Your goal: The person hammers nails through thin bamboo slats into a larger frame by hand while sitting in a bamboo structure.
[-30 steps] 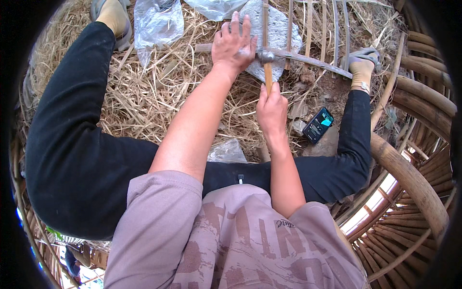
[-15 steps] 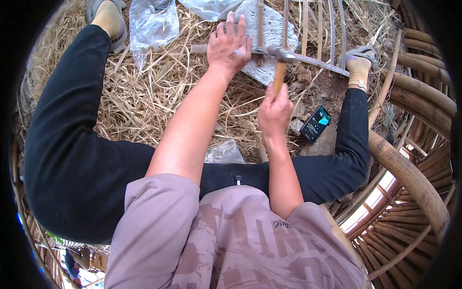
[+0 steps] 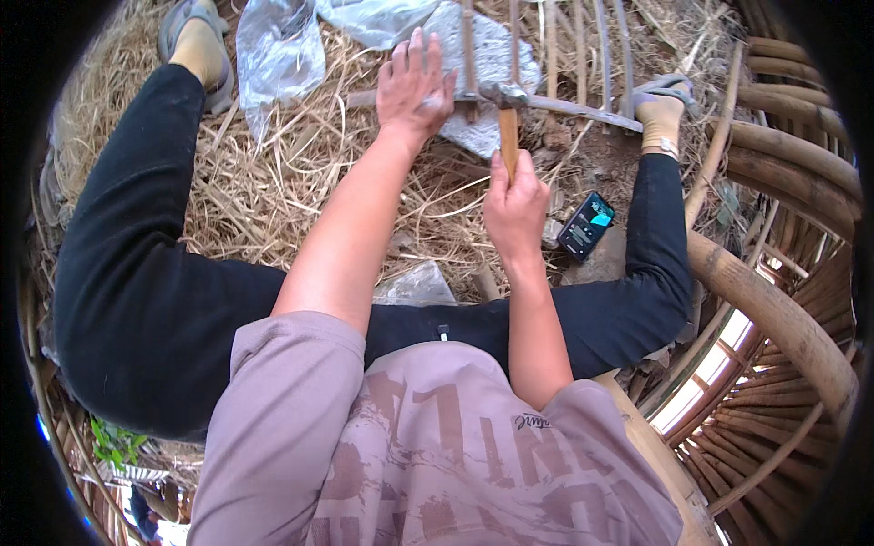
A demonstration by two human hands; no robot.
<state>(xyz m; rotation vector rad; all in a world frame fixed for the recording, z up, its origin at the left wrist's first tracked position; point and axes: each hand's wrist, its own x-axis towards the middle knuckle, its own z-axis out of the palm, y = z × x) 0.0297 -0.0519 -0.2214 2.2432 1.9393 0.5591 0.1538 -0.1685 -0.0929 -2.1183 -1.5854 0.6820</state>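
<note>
My left hand (image 3: 416,96) lies palm down with its fingers stretched out, over the left part of a long thin wooden crossbar (image 3: 587,111). In my right hand (image 3: 516,209) is a hammer (image 3: 508,136), gripped by its wooden handle. The hammer's metal head is over the crossbar, just right of my left hand; whether it touches the wood I cannot tell. Several narrow slats (image 3: 580,55) run away from the crossbar toward the far edge. Beneath the bar and the leftmost slats lies a pale, pitted stone slab (image 3: 492,45).
Dry straw (image 3: 273,196) covers the ground. Clear plastic sheets (image 3: 282,59) lie at the far left. A phone (image 3: 585,227) with a lit screen rests right of my right hand. My legs spread to both sides. Curved bamboo poles (image 3: 774,318) stand along the right.
The whole view has shifted a little, so things sit farther left and higher. The hammer's handle has turned slightly more upright. My left hand stays flat on the crossbar.
</note>
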